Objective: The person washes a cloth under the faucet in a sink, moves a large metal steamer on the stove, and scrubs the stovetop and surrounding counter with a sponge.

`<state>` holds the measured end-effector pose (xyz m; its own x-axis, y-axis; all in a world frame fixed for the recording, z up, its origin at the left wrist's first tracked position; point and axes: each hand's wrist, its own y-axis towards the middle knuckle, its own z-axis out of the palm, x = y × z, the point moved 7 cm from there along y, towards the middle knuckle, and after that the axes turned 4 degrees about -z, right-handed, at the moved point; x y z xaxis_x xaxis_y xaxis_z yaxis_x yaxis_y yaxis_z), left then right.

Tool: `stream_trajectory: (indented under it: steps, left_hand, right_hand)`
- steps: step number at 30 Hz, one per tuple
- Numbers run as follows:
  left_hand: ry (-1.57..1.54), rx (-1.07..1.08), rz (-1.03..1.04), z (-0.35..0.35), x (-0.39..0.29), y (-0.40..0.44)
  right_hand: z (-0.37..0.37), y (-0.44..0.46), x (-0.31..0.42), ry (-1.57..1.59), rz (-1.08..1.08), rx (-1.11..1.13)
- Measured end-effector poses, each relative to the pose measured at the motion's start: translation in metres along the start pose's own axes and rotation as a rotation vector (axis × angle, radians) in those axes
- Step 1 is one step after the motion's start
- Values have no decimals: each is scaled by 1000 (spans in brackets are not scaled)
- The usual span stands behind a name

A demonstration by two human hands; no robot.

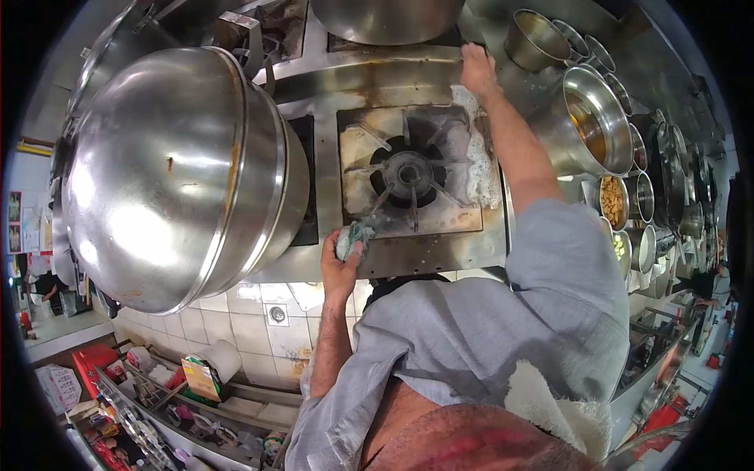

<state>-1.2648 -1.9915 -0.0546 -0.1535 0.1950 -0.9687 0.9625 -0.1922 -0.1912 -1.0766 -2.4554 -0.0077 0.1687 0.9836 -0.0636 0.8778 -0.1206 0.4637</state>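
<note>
My left hand (339, 263) is closed around a crumpled, wet, green-grey scouring pad (354, 240), at the front left corner of a gas burner. The burner's square plate (357, 169) is stained, with a spoked grate (408, 169) over a dark round opening. White suds (481, 169) run along the plate's right side. My right arm stretches past them, and my right hand (478, 71) is curled at the stove's back right, close to a large pot (389, 20). Whatever its fingers hold, if anything, is hidden.
A huge domed metal vessel (173, 180) stands left of the burner. To the right are a deep pot with brown liquid (585, 122), several smaller pots, and a container of browned pieces (613, 202). Shelves with boxes and a white bucket (222, 357) sit low on the left.
</note>
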Motion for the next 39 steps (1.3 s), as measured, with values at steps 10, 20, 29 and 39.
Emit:
stream_trajectory:
  steps: [10, 20, 29, 39]
  left_hand:
    - [-64, 4, -42, -1, 7, 0]
    - [-40, 29, -66, -10, 16, -2]
    - [-6, 29, -54, -5, 20, -5]
    - [35, 118, -74, 20, 13, 1]
  right_hand:
    - [9, 42, 250, 173, -203, -211]
    - [-24, -3, 36, -170, -127, -151]
    - [9, 42, 202, 332, -264, -271]
    - [37, -11, 217, 449, -778, -150]
